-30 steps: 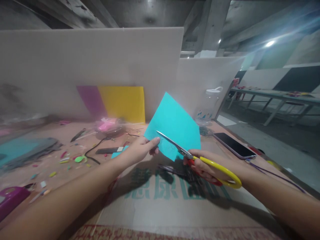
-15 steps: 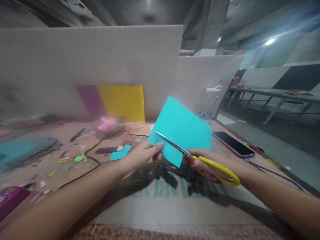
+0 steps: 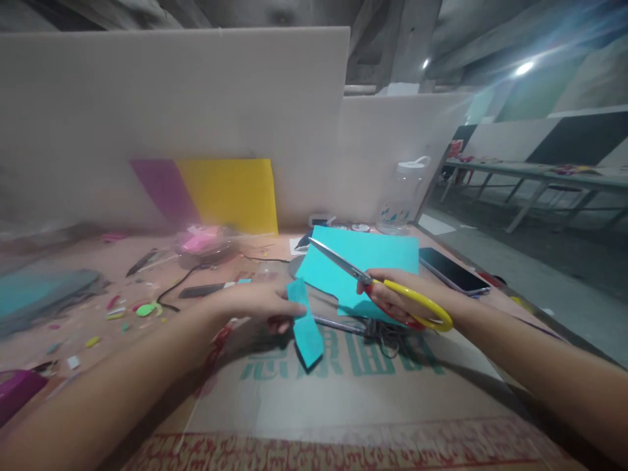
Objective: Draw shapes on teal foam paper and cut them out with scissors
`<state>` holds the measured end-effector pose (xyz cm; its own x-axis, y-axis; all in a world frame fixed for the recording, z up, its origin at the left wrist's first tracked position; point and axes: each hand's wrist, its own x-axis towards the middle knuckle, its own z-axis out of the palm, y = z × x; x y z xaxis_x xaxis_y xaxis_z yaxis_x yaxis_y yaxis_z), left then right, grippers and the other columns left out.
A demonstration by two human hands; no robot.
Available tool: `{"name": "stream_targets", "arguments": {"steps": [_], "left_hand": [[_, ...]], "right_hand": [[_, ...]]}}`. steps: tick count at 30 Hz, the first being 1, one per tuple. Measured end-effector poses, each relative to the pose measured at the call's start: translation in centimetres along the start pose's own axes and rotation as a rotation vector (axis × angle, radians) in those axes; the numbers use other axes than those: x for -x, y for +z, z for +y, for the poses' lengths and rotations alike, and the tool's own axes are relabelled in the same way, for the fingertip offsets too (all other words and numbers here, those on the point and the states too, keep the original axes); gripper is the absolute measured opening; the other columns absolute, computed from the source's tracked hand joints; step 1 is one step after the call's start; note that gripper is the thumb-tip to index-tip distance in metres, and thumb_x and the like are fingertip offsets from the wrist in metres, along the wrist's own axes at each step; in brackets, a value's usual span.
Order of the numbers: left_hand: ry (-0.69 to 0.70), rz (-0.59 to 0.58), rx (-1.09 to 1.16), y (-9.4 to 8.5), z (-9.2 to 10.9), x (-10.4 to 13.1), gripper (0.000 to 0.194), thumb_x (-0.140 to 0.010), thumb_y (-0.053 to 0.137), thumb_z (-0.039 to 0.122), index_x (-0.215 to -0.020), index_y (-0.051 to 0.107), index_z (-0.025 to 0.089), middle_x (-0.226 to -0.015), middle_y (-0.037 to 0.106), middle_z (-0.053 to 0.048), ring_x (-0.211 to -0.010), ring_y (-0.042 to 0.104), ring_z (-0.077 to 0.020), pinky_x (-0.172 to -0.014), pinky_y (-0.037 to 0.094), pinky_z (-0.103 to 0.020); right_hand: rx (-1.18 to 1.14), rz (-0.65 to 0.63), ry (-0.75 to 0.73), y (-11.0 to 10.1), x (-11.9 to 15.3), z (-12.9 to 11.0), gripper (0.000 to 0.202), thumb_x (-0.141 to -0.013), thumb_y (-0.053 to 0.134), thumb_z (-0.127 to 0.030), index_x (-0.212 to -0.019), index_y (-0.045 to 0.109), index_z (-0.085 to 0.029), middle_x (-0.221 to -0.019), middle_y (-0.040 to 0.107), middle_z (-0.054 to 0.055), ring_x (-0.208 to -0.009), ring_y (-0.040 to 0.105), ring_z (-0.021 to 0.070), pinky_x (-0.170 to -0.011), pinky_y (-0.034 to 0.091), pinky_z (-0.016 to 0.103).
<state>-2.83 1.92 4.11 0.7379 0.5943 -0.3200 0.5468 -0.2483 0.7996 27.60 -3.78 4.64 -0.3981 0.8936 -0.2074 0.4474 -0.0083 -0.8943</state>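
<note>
Two grips show in the head view. Left hand (image 3: 277,313): pinches a turquoise strip (image 3: 309,341), lower end projecting below the grip, left of the scissors (image 3: 351,269). Right hand (image 3: 392,302): wrapped around the scissors' yellow-and-red end. Large turquoise sheet (image 3: 377,252): behind the scissors; whether the right hand also holds it, I cannot tell.

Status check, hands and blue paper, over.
Left grip: pinching small blue piece. Right grip: holding scissors, closed. Larger blue sheet: notched, behind scissors. Possible snag: dark tangle by the sheet's near edge.
</note>
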Motion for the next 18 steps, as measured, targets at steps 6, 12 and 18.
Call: {"name": "stream_targets", "arguments": {"steps": [6,12,18], "left_hand": [[-0.213,0.488,-0.529,-3.2,-1.7,0.4,0.040,-0.074,0.071,0.060,-0.065,0.071,0.021,-0.063,0.070,-0.007,-0.057,0.061,-0.0229,-0.053,0.034,-0.029],[-0.195,0.629,-0.477,-4.5,-1.7,-2.9,0.042,-0.084,0.058,0.060,-0.081,0.073,0.022,-0.075,0.075,-0.008,-0.071,0.066,-0.0254,-0.064,0.041,-0.029],[-0.154,0.581,-0.360,-4.6,-2.5,-8.0,0.034,-0.082,0.062,0.050,-0.085,0.073,0.019,-0.071,0.073,-0.005,-0.073,0.068,-0.0247,-0.064,0.046,-0.028]], "right_hand": [[0.311,0.260,0.077,-2.5,-0.1,-0.8,0.053,-0.087,0.058,-0.064,-0.115,0.059,-0.019,-0.050,0.040,-0.009,-0.034,0.039,0.0103,-0.031,0.029,0.020],[0.419,0.072,0.031,-2.5,-0.4,-0.2,0.053,-0.085,0.061,-0.064,-0.112,0.060,-0.018,-0.078,0.066,0.001,-0.050,0.058,0.0136,-0.047,0.043,0.026],[0.631,-0.010,0.007,-1.4,-0.7,0.0,0.042,-0.082,0.070,-0.052,-0.109,0.066,-0.020,-0.089,0.071,0.004,-0.080,0.064,0.0225,-0.065,0.042,0.028]]}}
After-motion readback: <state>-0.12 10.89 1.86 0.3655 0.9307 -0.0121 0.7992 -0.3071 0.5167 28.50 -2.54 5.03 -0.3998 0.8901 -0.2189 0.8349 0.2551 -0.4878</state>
